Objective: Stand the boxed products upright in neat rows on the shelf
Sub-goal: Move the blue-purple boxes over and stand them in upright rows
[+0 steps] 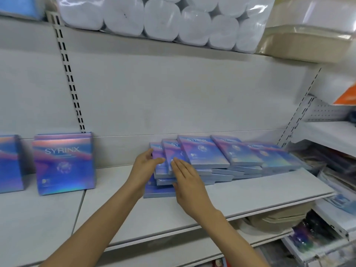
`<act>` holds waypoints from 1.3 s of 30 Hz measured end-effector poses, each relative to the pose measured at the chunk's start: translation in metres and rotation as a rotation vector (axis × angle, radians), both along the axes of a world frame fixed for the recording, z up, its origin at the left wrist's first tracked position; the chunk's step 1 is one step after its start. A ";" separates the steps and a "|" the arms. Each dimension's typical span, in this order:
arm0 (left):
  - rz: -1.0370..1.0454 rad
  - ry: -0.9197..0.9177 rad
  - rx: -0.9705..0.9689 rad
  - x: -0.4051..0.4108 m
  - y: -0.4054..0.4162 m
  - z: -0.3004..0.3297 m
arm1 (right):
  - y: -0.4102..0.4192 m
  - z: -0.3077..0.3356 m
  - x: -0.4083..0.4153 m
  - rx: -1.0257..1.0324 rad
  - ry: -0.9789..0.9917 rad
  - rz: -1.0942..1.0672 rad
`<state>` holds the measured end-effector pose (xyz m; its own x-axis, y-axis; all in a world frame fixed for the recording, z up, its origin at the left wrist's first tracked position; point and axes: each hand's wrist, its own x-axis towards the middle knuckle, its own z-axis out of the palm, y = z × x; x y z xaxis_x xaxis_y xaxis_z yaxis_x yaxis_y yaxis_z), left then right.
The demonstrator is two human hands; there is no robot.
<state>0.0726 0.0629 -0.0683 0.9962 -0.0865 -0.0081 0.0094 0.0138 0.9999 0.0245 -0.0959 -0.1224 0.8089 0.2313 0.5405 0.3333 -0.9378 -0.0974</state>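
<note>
On the shelf (240,191), toppled boxes (204,153) are bracketed by left hand (144,166) and right hand (187,182), fingers loosely open, nothing gripped yet, probably so they can be stood up.

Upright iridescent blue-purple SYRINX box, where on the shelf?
Head view: the upright iridescent blue-purple SYRINX box stands at the left on the white shelf, below the slotted upright, well left of the left hand and the toppled pile of matching boxes.

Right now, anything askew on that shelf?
Yes. The flat boxes lie face up in a slumped, fanned heap mid-shelf, overlapping at angles, while the upright boxes stand in a row at the left. The left hand and right hand touch the heap's left end.
</note>
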 end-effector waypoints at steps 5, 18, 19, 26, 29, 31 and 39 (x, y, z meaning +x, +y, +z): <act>0.143 0.182 -0.420 -0.002 0.002 0.004 | -0.013 0.012 -0.005 0.255 0.095 0.175; 0.089 0.133 -0.135 -0.022 0.016 -0.005 | -0.004 0.040 -0.002 0.680 0.350 0.416; 0.118 0.134 -0.151 -0.024 0.021 -0.005 | -0.002 0.041 0.000 0.738 0.344 0.406; 0.191 -0.030 -0.164 -0.047 0.077 -0.002 | 0.020 0.048 0.028 0.968 0.304 0.145; 0.211 -0.073 -0.147 -0.058 0.104 -0.001 | 0.042 0.053 0.037 1.108 0.477 0.254; 0.247 -0.094 -0.135 -0.064 0.124 -0.004 | 0.056 0.050 0.042 1.206 0.542 0.330; 0.497 -0.183 -0.159 -0.088 0.226 -0.026 | 0.128 0.049 0.043 1.460 0.739 0.469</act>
